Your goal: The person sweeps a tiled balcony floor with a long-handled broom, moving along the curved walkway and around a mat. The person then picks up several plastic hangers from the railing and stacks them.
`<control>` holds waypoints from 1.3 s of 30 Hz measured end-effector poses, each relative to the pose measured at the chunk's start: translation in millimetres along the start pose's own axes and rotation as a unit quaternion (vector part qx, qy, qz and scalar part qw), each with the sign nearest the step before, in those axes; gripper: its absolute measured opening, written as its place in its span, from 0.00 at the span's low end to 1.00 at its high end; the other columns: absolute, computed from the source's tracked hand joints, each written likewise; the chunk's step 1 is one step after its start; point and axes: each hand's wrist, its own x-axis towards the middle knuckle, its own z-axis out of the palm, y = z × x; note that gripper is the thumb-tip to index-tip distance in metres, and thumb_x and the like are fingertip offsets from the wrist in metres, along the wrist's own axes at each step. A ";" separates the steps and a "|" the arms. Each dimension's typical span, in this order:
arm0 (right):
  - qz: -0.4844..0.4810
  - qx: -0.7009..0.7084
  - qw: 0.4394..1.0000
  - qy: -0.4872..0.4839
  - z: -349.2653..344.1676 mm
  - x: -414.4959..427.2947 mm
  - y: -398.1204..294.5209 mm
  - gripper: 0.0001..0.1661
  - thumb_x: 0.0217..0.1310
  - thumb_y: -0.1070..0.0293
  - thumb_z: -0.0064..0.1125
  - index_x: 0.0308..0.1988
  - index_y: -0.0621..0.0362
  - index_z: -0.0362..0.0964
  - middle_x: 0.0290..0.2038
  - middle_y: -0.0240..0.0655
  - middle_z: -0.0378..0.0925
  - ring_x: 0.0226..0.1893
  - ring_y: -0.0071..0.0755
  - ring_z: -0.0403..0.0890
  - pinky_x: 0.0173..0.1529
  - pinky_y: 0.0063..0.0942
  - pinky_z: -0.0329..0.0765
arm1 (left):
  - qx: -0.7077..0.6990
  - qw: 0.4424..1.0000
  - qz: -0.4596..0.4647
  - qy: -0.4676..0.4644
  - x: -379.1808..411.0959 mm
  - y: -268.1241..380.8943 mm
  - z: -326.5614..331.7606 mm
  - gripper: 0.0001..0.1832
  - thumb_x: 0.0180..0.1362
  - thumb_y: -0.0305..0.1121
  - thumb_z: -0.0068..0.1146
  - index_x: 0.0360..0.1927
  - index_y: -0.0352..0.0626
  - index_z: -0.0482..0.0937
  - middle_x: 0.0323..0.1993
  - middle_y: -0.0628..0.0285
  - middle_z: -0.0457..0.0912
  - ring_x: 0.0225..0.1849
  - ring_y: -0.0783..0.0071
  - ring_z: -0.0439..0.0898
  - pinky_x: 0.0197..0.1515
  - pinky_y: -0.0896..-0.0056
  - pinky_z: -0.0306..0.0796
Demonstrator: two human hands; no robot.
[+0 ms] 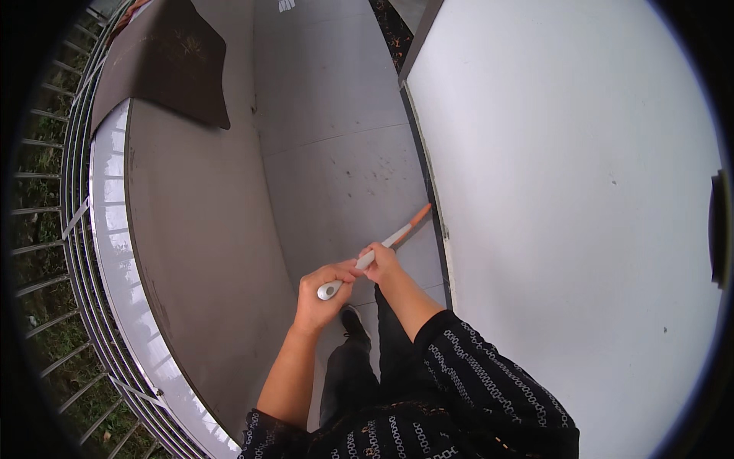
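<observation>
A long-handled floor tool, which looks like a broom (pixel 396 235), slants from my hands toward the base of the white wall. Its white handle is rounded at the near end, and its orange far part meets the dark skirting. My left hand (pixel 324 292) grips the handle near its rounded end. Farther along, my right hand (pixel 378 264) is closed around the shaft, close to the left one. Beyond them, dark crumbs of dirt (pixel 367 175) are scattered over the grey tiled floor (pixel 321 218). The head's underside is hidden.
The white wall (pixel 562 201) rises on the right above the dark skirting (pixel 433 212). A low parapet (pixel 189 241) runs along the left, with a metal railing (pixel 71 229) outside it. A brown sheet (pixel 172 63) drapes over the parapet. My shoe (pixel 352 322) stands below my hands.
</observation>
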 end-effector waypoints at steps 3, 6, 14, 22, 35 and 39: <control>-0.023 -0.028 0.999 -0.029 68.4 16.7 -57.9 0.04 0.54 0.72 0.47 0.26 0.57 0.62 0.21 0.33 0.69 0.24 0.32 0.74 0.26 0.25 0.69 | 0.053 0.996 0.062 0.045 45.2 13.0 4.9 0.04 0.45 0.16 0.52 0.25 0.33 0.76 0.33 0.54 0.81 0.48 0.56 0.77 0.52 0.62 0.69; -0.032 -0.063 0.995 -0.071 97.4 15.8 -92.6 0.05 0.54 0.71 0.49 0.26 0.57 0.63 0.20 0.32 0.69 0.23 0.31 0.74 0.27 0.26 0.71 | 0.098 0.986 0.113 0.067 68.9 26.6 17.2 0.04 0.44 0.16 0.52 0.24 0.34 0.76 0.33 0.53 0.81 0.47 0.55 0.77 0.52 0.60 0.69; 0.084 -0.078 0.993 0.005 84.2 -21.9 -80.1 0.05 0.56 0.70 0.50 0.31 0.58 0.64 0.21 0.32 0.71 0.20 0.31 0.74 0.24 0.26 0.71 | -0.023 0.995 -0.024 0.090 82.5 52.7 -8.6 0.04 0.43 0.17 0.52 0.25 0.34 0.77 0.32 0.52 0.81 0.46 0.54 0.78 0.50 0.58 0.70; -0.051 -0.233 0.971 -0.006 90.2 4.8 -148.0 0.09 0.54 0.65 0.53 0.31 0.57 0.62 0.18 0.30 0.66 0.14 0.29 0.66 0.18 0.26 0.65 | 0.077 0.978 0.159 0.115 59.7 0.2 67.7 0.12 0.44 0.15 0.56 0.33 0.39 0.74 0.39 0.57 0.78 0.53 0.53 0.73 0.50 0.61 0.71; 0.281 -0.652 0.700 -0.081 0.5 -140.1 -87.9 0.08 0.60 0.67 0.46 0.42 0.50 0.65 0.18 0.28 0.62 0.07 0.17 0.55 0.10 0.17 0.56 | 0.047 0.998 0.012 0.032 -112.4 -39.5 113.3 0.22 0.50 0.24 0.49 0.52 0.43 0.69 0.58 0.55 0.64 0.58 0.59 0.66 0.55 0.64 0.66; 0.484 -0.663 0.555 -0.131 -74.5 -105.7 -0.2 0.09 0.59 0.67 0.46 0.39 0.55 0.67 0.22 0.31 0.69 0.18 0.25 0.70 0.22 0.24 0.69 | -0.025 0.989 -0.062 0.135 -160.9 -56.3 110.0 0.21 0.52 0.25 0.48 0.52 0.42 0.69 0.57 0.55 0.67 0.55 0.59 0.69 0.54 0.65 0.66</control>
